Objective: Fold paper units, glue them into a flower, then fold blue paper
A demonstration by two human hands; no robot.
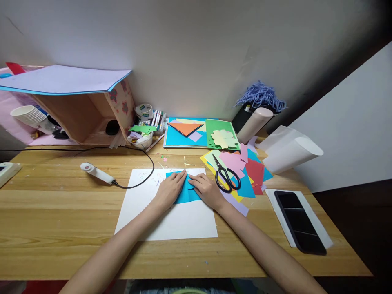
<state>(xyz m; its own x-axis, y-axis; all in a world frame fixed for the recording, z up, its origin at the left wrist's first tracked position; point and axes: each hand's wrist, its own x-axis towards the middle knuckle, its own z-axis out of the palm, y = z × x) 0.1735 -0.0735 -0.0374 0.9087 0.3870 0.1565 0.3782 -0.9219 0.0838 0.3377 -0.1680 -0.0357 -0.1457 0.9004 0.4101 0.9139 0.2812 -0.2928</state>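
Observation:
A piece of blue paper (pixel 185 196) with a fold or slit on its right side lies on a white sheet (pixel 171 228). My left hand (pixel 172 187) rests flat over the blue paper's left part, fingers stretched out together and pointing at its top edge. On the right part presses my right hand (pixel 208 188), its fingers slightly bent and laid on the paper near the slit. The fingertips of both hands nearly meet at the top. Black-handled scissors (pixel 226 176) lie just right of my right hand, on a pile of coloured paper pieces (pixel 255 170).
A white handheld device (pixel 97 173) with a black cable lies left. At the back stand a cardboard box (pixel 119 106), a basket of markers (pixel 143 141), coloured sheets (pixel 183 139) and a paper roll (pixel 255 123). A dark phone (pixel 300 222) lies right, near rolled white paper (pixel 290 153).

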